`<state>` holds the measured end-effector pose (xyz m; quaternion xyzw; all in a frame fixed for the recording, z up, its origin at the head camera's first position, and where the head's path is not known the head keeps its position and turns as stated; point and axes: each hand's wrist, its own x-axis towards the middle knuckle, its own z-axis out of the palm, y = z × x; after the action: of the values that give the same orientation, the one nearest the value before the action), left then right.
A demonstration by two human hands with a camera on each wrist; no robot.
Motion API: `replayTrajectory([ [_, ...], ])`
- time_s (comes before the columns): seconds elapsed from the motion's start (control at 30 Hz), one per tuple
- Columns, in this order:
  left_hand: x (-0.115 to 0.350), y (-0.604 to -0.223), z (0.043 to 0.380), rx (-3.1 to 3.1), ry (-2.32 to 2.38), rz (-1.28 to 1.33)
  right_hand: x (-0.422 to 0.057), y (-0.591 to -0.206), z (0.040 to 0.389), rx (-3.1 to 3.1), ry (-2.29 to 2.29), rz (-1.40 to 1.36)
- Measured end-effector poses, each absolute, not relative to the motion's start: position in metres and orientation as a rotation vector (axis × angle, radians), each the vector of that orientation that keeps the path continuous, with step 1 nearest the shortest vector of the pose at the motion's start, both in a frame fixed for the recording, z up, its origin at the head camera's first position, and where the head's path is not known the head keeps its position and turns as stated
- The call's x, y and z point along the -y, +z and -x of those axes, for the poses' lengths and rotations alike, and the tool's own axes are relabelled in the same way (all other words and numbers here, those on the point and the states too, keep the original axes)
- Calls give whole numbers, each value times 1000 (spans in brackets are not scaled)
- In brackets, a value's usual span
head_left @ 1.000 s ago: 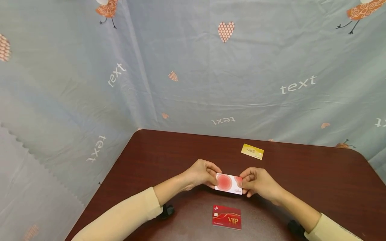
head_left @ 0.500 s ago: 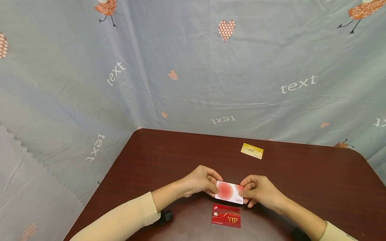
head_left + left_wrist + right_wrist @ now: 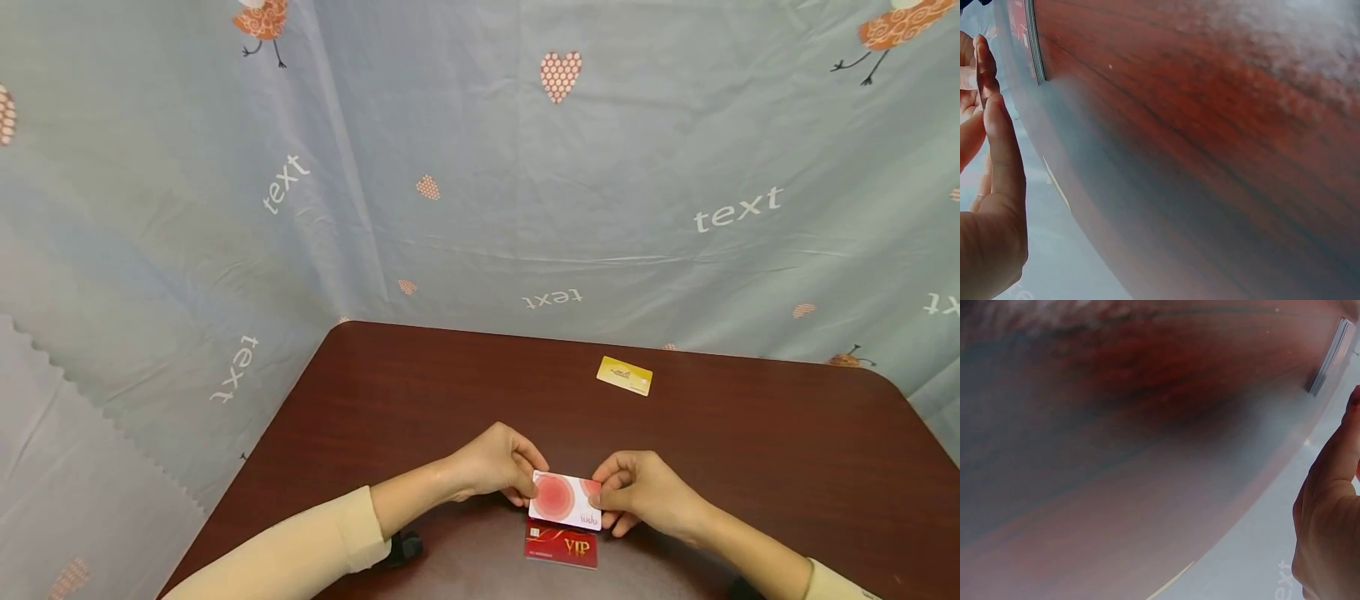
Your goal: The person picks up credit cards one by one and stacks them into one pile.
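A white card with pink-red circles (image 3: 555,497) is held level between both hands in the head view. My left hand (image 3: 491,462) pinches its left edge between thumb and fingers, and my right hand (image 3: 652,493) pinches the right edge. Just below it lies a red VIP card (image 3: 558,547), its upper part covered by the white card. From the side, in the left wrist view, the red card tops a small stack of cards (image 3: 1035,44). The held card shows there edge-on beside the fingers (image 3: 1005,144). In the right wrist view the right hand (image 3: 1329,506) is partly cut off.
A yellow card (image 3: 625,376) lies alone farther back on the dark red-brown wooden table (image 3: 420,375). A pale blue printed curtain (image 3: 480,233) hangs along the table's back and left sides.
Both hands have moved toward the person with the white card, from above the red card until it overlaps the red card's upper part. The yellow card stays in place.
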<state>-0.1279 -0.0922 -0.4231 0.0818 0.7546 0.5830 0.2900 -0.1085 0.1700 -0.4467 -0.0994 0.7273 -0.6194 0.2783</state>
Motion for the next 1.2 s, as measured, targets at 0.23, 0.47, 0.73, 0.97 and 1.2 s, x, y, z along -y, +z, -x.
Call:
replayTrajectory([
  [0.23, 94, -422, 122, -2000, 1533, -218, -169, -447, 103, -1946, -1634, 271],
  [0.47, 93, -423, 117, -1978, 1523, -211, -169, -449, 99, -1928, -1627, 280],
  [0.73, 92, -427, 112, -1973, 1487, -236, -168, -452, 98, -1921, -1603, 292],
  [0.97, 89, -425, 109, -2035, 1405, -278, -167, -453, 97, -1914, -1571, 317],
  [1.2, 88, -424, 107, -2117, 1292, -334, -165, -456, 96, -1905, -1553, 335],
])
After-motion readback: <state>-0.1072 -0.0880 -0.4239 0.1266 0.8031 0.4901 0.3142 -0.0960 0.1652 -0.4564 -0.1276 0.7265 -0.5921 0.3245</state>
